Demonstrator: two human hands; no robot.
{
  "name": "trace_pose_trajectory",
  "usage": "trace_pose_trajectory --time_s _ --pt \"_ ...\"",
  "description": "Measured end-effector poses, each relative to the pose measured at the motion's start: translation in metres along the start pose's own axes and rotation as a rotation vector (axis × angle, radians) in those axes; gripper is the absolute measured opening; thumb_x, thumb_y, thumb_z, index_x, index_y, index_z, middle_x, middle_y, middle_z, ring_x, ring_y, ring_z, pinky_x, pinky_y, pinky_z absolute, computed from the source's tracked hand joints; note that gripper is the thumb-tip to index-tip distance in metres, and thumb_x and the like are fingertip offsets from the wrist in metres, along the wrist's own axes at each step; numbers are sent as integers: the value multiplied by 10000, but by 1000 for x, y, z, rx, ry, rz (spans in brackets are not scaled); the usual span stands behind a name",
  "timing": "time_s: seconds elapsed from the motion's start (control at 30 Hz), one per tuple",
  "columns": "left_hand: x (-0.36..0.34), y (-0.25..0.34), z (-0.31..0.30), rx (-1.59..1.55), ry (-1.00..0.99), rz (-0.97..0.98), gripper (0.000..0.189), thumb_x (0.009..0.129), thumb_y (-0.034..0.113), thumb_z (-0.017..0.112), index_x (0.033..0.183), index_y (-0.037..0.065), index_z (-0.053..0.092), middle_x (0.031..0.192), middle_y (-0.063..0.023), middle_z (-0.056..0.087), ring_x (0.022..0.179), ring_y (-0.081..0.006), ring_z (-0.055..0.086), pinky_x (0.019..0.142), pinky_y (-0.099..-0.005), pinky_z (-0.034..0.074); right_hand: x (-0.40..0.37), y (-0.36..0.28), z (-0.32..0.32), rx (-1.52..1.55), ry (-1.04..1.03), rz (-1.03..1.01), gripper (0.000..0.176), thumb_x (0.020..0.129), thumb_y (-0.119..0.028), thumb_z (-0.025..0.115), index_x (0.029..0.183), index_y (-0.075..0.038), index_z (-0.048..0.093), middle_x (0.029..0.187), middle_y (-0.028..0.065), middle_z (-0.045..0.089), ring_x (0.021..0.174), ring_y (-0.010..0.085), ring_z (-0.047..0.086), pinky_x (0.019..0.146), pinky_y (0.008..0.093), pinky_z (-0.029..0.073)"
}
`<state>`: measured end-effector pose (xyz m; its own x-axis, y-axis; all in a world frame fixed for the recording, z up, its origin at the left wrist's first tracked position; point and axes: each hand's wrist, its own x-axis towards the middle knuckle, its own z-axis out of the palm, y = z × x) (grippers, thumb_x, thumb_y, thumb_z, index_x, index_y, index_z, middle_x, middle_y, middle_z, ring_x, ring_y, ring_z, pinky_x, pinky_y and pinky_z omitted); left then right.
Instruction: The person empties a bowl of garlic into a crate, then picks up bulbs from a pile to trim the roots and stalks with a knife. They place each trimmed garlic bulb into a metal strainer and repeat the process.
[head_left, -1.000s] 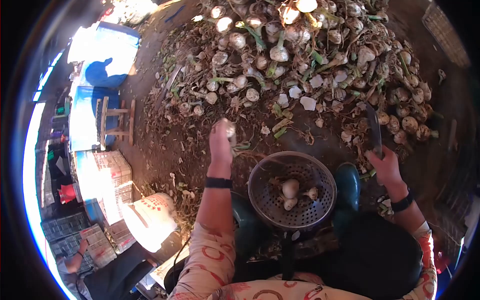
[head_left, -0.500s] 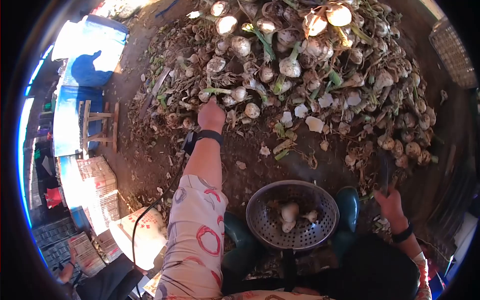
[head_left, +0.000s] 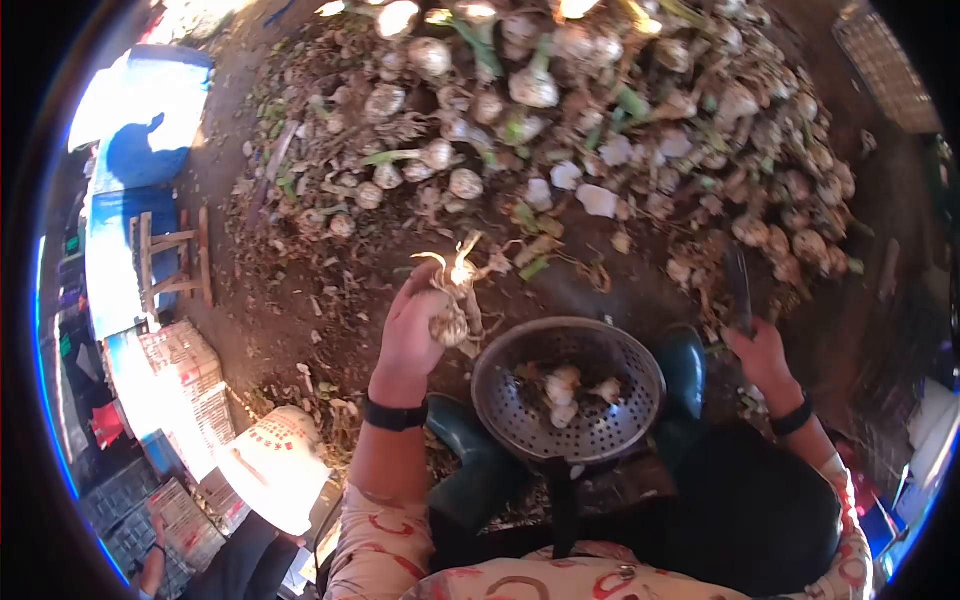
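My left hand (head_left: 411, 335) is closed on a garlic bulb (head_left: 449, 326) with dry stem and roots, held up in front of me to the left of the colander. A metal colander (head_left: 482, 400) with round holes stands between my boots, and a few paler bulbs (head_left: 562, 385) lie in it. At the right, my right hand (head_left: 760, 352) grips a knife (head_left: 739, 285), its dark blade pointing away from me. Beyond both hands spreads a large heap of garlic bulbs (head_left: 533, 88) with stalks and leaves.
Green rubber boots (head_left: 682, 370) flank the colander. To the left are a wooden stool frame (head_left: 175, 262), woven crates (head_left: 185, 365) and another person in a pale hat (head_left: 275, 465). A basket (head_left: 890, 65) stands at the far right. Loose skins litter the dirt floor.
My left hand has drawn back from the near edge of the heap toward me and now holds a bulb up. My right hand still has the knife. The view has shifted slightly.
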<state>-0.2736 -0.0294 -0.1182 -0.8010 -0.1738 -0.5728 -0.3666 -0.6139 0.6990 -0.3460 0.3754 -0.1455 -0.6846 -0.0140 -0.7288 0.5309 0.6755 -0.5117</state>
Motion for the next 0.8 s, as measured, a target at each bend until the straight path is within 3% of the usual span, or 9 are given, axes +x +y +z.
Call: trace_pose_trajectory --time_s 0.2,0.3,0.4,0.53,0.6,0.63,0.7,0.73,0.8 --pt "-47 -49 97 315 -356 61 327 770 30 500 1092 -5 455 885 -66 555 743 -158 551 674 -279 460 -44 -52 -4 400 -286 -261 159 728 -158 647 795 -45 558 667 -19 543 602 58 512 531 212 428" --pt "-78 -64 166 1242 -336 753 302 687 98 596 977 22 550 870 -120 595 755 -218 588 679 -286 468 -75 -67 -12 597 -563 -576 203 746 -137 637 880 -8 555 812 28 598 745 104 559 647 234 457" --pt "-96 -73 199 1419 -255 876 331 647 118 624 966 47 570 839 -121 597 729 -242 585 639 -312 468 -97 -58 -20 623 -580 -694 226 757 -134 627 915 6 548 832 39 602 780 112 557 681 243 454" --pt "-159 -51 249 1312 -8 853 277 701 95 579 974 47 571 867 -91 604 754 -195 574 666 -305 466 -158 -34 -65 726 -194 -668 175 736 -142 598 828 2 560 695 47 574 646 109 533 574 260 437" --pt "-106 -57 158 418 39 461 386 825 292 484 1095 17 512 819 -46 559 680 -155 545 645 -290 472 -211 -10 -112 519 245 -620 209 721 -171 570 804 19 546 634 92 560 589 151 533 542 298 432" --pt "-136 -44 178 132 -57 232 364 823 286 490 1072 22 520 927 -87 573 783 -190 566 725 -312 476 -221 10 -131 155 540 -566 241 710 -194 580 824 16 546 649 128 563 607 177 559 554 308 443" --pt "-122 -37 108 269 -402 92 339 813 264 507 1059 30 529 1042 -110 554 914 -217 547 802 -343 447 -276 49 -164 38 757 -407 255 698 -218 574 825 3 564 623 132 564 569 189 577 538 312 449" --pt "-141 -47 127 270 -397 91 339 813 264 507 1059 30 529 1042 -110 554 914 -217 547 802 -343 447 -301 74 -177 -61 835 -317 257 700 -228 566 819 0 571 601 121 564 525 186 573 518 307 448" --pt "-187 -65 180 476 52 478 326 806 218 513 1068 24 518 1085 -111 535 977 -213 517 846 -344 421 -347 117 -193 -53 918 -148 254 695 -256 557 730 -6 534 583 117 535 528 195 557 513 326 424"
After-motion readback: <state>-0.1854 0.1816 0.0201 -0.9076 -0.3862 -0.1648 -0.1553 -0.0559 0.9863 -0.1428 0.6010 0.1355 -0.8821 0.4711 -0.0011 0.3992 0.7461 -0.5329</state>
